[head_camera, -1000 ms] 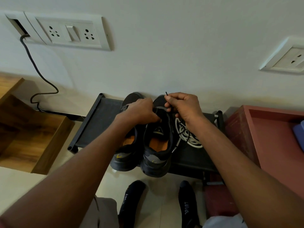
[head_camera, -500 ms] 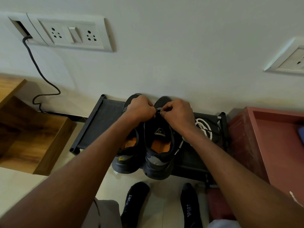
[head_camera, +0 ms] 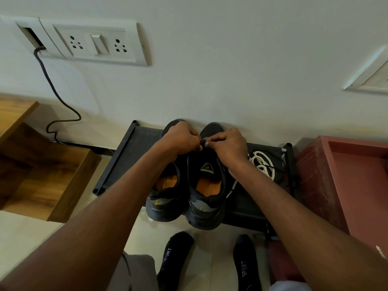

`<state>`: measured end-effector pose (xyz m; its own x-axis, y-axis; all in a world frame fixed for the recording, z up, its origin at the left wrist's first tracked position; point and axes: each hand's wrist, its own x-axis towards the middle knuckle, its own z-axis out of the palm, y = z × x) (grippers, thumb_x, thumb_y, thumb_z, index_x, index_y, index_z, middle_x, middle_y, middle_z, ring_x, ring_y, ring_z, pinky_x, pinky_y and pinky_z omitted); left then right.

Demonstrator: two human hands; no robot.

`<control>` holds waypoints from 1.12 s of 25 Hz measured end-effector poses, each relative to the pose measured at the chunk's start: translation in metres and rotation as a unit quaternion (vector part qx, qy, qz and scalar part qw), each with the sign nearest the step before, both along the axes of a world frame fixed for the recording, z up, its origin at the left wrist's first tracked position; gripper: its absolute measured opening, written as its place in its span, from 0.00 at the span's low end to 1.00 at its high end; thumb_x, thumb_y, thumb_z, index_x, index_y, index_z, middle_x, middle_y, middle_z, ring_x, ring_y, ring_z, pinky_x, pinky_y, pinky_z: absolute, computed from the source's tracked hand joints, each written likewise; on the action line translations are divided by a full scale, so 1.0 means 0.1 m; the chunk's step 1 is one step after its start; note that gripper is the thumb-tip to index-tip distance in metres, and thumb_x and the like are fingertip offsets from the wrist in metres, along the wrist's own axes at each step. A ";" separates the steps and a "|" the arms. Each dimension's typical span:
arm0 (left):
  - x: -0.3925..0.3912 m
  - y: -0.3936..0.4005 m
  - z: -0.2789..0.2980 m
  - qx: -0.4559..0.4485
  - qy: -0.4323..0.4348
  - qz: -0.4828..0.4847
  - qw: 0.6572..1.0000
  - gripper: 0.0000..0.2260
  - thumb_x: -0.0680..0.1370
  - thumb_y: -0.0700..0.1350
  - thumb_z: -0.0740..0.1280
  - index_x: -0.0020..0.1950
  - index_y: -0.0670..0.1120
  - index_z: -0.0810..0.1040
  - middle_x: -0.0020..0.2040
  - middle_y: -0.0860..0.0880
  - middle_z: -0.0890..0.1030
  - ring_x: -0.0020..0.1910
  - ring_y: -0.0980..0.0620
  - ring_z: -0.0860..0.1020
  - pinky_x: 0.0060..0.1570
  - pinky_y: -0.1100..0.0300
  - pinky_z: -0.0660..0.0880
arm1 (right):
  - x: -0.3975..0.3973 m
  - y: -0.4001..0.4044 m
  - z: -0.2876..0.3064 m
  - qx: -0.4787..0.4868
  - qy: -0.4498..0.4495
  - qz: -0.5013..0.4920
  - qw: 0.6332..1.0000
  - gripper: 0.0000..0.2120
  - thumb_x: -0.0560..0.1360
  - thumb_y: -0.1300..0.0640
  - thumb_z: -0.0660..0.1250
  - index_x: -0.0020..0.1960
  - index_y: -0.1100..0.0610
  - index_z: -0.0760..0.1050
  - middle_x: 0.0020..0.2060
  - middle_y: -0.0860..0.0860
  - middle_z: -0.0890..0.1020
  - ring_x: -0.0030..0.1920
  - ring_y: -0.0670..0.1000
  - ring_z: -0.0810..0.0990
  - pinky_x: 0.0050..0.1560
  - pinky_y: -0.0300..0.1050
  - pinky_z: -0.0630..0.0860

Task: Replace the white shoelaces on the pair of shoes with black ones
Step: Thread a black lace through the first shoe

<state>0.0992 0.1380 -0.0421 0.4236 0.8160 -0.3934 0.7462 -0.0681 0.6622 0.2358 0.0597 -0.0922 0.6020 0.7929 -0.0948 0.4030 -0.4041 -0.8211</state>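
Both hands, left hand (head_camera: pixel 180 139) and right hand (head_camera: pixel 228 145), fingers curled, pinch the black lace at the right shoe (head_camera: pixel 206 181)

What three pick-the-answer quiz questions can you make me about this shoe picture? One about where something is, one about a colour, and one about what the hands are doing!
1. Where is the pile of white laces?
A. On the black rack, right of the shoes
B. Inside the left shoe
C. On the wooden shelf

2. What colour are the shoes' insoles?
A. Green
B. Orange
C. White

3. What are the two hands doing?
A. Resting flat on the floor
B. Holding a sock
C. Pinching at the right shoe's front

Answers: 1 A, they lie on the rack. 2 B, both look orange. 3 C, left hand and right hand meet over the right shoe.
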 end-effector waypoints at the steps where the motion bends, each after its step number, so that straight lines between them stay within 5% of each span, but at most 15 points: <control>1: -0.01 0.00 0.01 -0.003 -0.002 -0.007 1.000 0.06 0.74 0.40 0.77 0.48 0.50 0.89 0.47 0.49 0.87 0.50 0.51 0.83 0.54 0.53 0.83 | -0.01 0.01 0.00 -0.002 -0.004 -0.004 1.000 0.08 0.68 0.51 0.81 0.38 0.38 0.86 0.38 0.38 0.86 0.46 0.46 0.84 0.46 0.51 0.84; 6: -0.02 0.02 -0.02 -0.040 -0.039 0.021 0.998 0.10 0.83 0.39 0.66 0.46 0.45 0.86 0.43 0.43 0.87 0.42 0.46 0.86 0.50 0.51 0.84 | -0.11 0.01 -0.09 -0.009 -0.129 -0.017 0.991 0.04 0.72 0.50 0.78 0.40 0.42 0.85 0.46 0.46 0.84 0.49 0.54 0.83 0.46 0.49 0.83; 9: 0.06 0.02 -0.10 0.015 -0.022 0.031 0.999 0.09 0.81 0.41 0.70 0.41 0.45 0.84 0.37 0.45 0.86 0.35 0.47 0.86 0.49 0.47 0.85 | -0.06 0.01 -0.10 -0.026 -0.149 -0.039 0.988 0.09 0.73 0.52 0.77 0.36 0.45 0.82 0.45 0.47 0.84 0.47 0.54 0.83 0.42 0.47 0.80; 13: 0.14 0.00 -0.10 0.070 0.042 0.034 0.996 0.11 0.79 0.53 0.73 0.42 0.48 0.84 0.40 0.48 0.86 0.42 0.47 0.85 0.46 0.50 0.83 | 0.04 0.04 -0.01 -0.036 -0.097 0.038 0.994 0.03 0.74 0.53 0.76 0.44 0.46 0.88 0.47 0.49 0.87 0.50 0.54 0.84 0.47 0.49 0.82; 17: 0.28 -0.14 -0.08 0.106 0.125 0.000 0.987 0.14 0.84 0.55 0.62 0.53 0.45 0.77 0.53 0.43 0.80 0.52 0.41 0.78 0.47 0.52 0.70 | 0.21 0.02 0.20 -0.089 -0.011 0.143 0.986 0.18 0.74 0.66 0.65 0.52 0.48 0.88 0.51 0.47 0.88 0.54 0.50 0.83 0.57 0.48 0.80; 20: 0.35 -0.18 -0.11 0.108 0.133 -0.006 0.985 0.14 0.86 0.53 0.61 0.59 0.43 0.77 0.60 0.41 0.81 0.59 0.39 0.78 0.50 0.51 0.68 | 0.35 -0.03 0.28 -0.099 0.076 0.156 0.980 0.11 0.77 0.60 0.72 0.58 0.51 0.84 0.55 0.48 0.84 0.58 0.49 0.82 0.62 0.47 0.78; 28: 0.28 -0.04 -0.06 0.165 0.040 0.082 0.982 0.05 0.84 0.41 0.59 0.49 0.45 0.72 0.51 0.43 0.79 0.49 0.40 0.77 0.46 0.50 0.71 | 0.46 -0.07 0.33 -0.145 0.090 0.217 0.961 0.28 0.70 0.54 0.82 0.67 0.54 0.77 0.60 0.50 0.81 0.59 0.50 0.80 0.60 0.46 0.77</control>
<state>0.1271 0.1338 -0.0478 0.2537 0.9596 -0.1216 0.8136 -0.1438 0.5633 0.2820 0.0524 -0.0593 0.1733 0.8906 -0.4205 0.4479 -0.4515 -0.7717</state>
